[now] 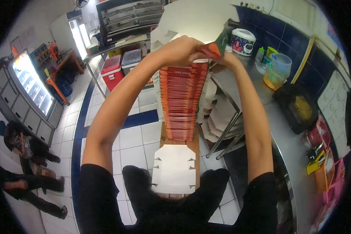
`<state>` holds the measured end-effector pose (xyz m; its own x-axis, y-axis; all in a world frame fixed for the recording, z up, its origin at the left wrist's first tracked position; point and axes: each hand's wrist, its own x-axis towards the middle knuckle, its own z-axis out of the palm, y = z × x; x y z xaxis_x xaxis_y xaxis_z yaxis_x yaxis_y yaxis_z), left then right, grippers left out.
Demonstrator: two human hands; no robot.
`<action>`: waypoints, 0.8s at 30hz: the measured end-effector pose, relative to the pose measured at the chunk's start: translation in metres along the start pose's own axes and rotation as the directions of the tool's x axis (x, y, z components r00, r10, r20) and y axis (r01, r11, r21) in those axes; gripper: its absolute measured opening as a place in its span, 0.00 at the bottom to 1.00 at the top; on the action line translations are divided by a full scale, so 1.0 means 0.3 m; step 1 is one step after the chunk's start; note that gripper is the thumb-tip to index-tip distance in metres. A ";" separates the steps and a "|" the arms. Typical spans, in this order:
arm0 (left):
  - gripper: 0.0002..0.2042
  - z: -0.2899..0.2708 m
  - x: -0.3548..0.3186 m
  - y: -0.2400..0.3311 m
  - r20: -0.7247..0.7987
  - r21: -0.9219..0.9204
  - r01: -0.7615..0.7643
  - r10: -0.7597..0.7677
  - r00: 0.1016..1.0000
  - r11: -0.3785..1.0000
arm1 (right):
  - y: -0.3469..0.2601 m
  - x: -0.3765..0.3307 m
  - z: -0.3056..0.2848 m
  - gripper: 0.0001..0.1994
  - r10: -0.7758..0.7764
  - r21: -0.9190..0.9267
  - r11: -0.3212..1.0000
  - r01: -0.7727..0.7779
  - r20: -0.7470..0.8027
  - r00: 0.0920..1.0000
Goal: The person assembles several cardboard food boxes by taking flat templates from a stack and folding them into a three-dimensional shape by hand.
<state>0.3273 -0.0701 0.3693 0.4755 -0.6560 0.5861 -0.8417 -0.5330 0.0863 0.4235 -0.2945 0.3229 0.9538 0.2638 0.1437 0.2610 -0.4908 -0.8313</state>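
Note:
A tall stack of folded red-orange cardboard boxes (181, 103) rises from a wooden stool (194, 146) between my knees. At the top of that stack my left hand (181, 50) and my right hand (224, 58) both grip a red-orange box (213, 47), which is tilted and partly folded. A pile of flat white box blanks (174, 169) lies on the stool's near end, close to my lap.
A steel counter (288, 136) runs along the right with a rice cooker (242, 41), a plastic jug (277, 70) and a black tray (298, 107). More white blanks (214, 124) lean under it. A red cooler (112, 70) and a drinks fridge (33, 85) stand left; a person (25, 156) sits at far left.

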 end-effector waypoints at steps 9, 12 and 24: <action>0.13 0.078 0.074 -0.101 0.288 0.511 0.112 -0.293 0.912 0.852 | 0.066 0.056 -0.034 0.26 0.125 0.192 0.964 -0.184 0.282 0.951; 0.12 0.108 0.071 -0.087 0.314 0.529 0.078 -0.280 0.907 0.845 | 0.085 0.046 -0.059 0.21 0.117 0.207 0.959 -0.194 0.332 0.936; 0.14 0.117 0.046 -0.073 0.273 0.565 0.079 -0.276 0.921 0.822 | 0.023 0.003 -0.057 0.21 0.092 0.134 0.979 -0.154 0.384 0.919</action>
<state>0.3613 -0.0862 0.3470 0.7405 -0.6032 0.2963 -0.5095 -0.7914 -0.3378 0.4285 -0.3118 0.3264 0.8430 0.5163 -0.1510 0.0886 -0.4102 -0.9077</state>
